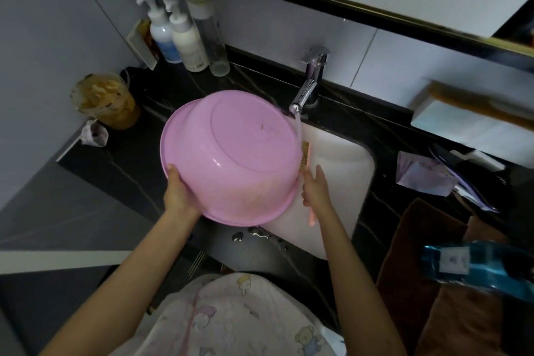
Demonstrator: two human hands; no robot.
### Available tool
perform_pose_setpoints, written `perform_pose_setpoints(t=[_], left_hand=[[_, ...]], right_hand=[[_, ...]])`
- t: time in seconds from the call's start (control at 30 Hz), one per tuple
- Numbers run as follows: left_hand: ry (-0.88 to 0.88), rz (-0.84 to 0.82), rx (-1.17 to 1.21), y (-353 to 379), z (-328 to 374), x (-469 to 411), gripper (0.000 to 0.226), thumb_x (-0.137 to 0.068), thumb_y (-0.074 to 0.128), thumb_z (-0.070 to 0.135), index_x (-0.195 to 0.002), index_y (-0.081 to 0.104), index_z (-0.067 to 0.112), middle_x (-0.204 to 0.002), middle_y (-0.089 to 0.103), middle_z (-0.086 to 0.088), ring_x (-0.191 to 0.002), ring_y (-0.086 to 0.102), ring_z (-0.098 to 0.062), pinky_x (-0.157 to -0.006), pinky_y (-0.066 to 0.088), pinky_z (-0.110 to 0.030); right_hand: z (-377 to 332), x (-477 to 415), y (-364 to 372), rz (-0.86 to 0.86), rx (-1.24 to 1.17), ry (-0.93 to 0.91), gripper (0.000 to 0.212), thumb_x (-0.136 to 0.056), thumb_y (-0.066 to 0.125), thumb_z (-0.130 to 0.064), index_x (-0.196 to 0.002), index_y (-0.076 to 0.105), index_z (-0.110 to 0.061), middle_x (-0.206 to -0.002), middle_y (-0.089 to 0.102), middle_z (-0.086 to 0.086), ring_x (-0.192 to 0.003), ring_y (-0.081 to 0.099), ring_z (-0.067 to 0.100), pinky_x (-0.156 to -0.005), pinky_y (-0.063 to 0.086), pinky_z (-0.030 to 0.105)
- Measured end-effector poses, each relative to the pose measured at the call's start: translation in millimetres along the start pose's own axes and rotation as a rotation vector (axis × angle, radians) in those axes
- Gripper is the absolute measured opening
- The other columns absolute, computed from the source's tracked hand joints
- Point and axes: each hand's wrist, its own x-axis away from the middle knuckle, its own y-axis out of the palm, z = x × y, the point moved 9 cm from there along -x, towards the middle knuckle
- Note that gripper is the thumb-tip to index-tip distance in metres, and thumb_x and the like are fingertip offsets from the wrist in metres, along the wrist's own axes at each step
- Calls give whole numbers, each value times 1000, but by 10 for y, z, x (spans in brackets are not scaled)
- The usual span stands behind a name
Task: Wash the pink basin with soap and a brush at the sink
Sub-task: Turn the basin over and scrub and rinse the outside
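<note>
Fingers (172, 170) of the left hand (177, 193) grip the near-left rim of the pink basin (231, 159); one shows on the outside, the rest are tucked out of sight behind the rim. The basin is tipped up over the sink (341, 159), underside facing us, so its inside is hidden and it blocks the sink's left part. The right hand (316, 188) sits just beside the basin's right edge, closed round the brush (305, 153): bristles poke out above, the pink handle end below, the middle covered by the hand. The bristles seem to touch the basin wall, though that's hard to call. The faucet (306, 89) is running, water (297, 124) dropping past the basin's far-right rim. On the dark surface (138, 159): pump bottles (186, 40) and a clear bottle (215, 43) back left, a cup (107, 101) of brownish stuff, a brown towel (419, 240) at right, and a blurred blue bottle (476, 266) cut off at the edge
</note>
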Motion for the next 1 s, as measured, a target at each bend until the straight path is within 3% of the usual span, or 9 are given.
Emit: perform_pose_setpoints(t=[0.1,0.23,0.4,0.53,0.63,0.7,0.87,0.93,1.0], left_hand=[[33,95,10,-100,-61,-62,69,-82,56,60,-138,39,23,-132,53,-2,-111,55,-27,-101,42,-52],[58,203,-6,-191,-160,-55,67,-88,50,56,-139,36,15,-120,51,-1,-109,52,-25,-102,42,-46],[58,230,-16,-190,-181,-8,68,-88,48,58,-140,35,15,-130,50,-3,-110,52,-26,-103,42,-47],[41,226,2,-191,-185,-57,65,-89,46,59,-140,36,19,-126,50,0,-105,52,-24,-102,42,-47],[54,255,11,-215,-224,-10,66,-89,46,58,-139,36,16,-128,51,-3,-110,52,-26,-103,42,-47],[55,249,3,-193,-225,21,67,-89,45,59,-139,36,15,-133,50,-5,-113,52,-27,-104,41,-47],[92,267,18,-175,-183,70,61,-91,46,55,-136,40,14,-122,53,-2,-104,53,-23,-101,44,-41],[120,241,27,-118,-201,149,58,-92,46,54,-133,43,14,-112,53,0,-100,53,-21,-98,45,-39],[142,228,17,-78,-228,198,55,-92,46,53,-130,45,14,-108,53,1,-97,53,-20,-96,46,-36]], right_hand=[[-115,129,-37,-60,35,-42,39,-100,35,-39,-137,45,-34,-65,38,-6,-50,32,7,-42,28,18],[-152,425,-85,-33,-81,-149,33,-101,37,-32,-131,41,-46,-60,39,-6,-44,30,8,-37,25,19],[7,321,-17,-50,-87,36,32,-99,45,-29,-127,57,-21,-55,34,-1,-44,30,9,-39,25,19],[-220,652,59,26,-156,-206,39,-101,38,-26,-137,41,-41,-70,45,-15,-49,37,2,-44,31,18],[-230,623,51,90,-18,-276,41,-102,35,-29,-143,38,-33,-115,58,-15,-89,53,3,-74,41,16],[-149,618,102,79,25,-222,42,-102,34,-34,-143,41,-29,-127,58,-7,-108,54,9,-85,39,19],[-165,1094,220,99,30,-304,46,-102,36,-18,-145,27,-33,-109,53,-25,-84,52,-16,-72,36,-5],[-272,987,158,133,142,-336,48,-102,35,-20,-146,25,-35,-102,66,-4,-82,60,0,-71,48,13],[-297,739,88,140,183,-274,48,-102,33,-24,-148,25,-34,-103,65,0,-82,58,10,-69,46,21]])
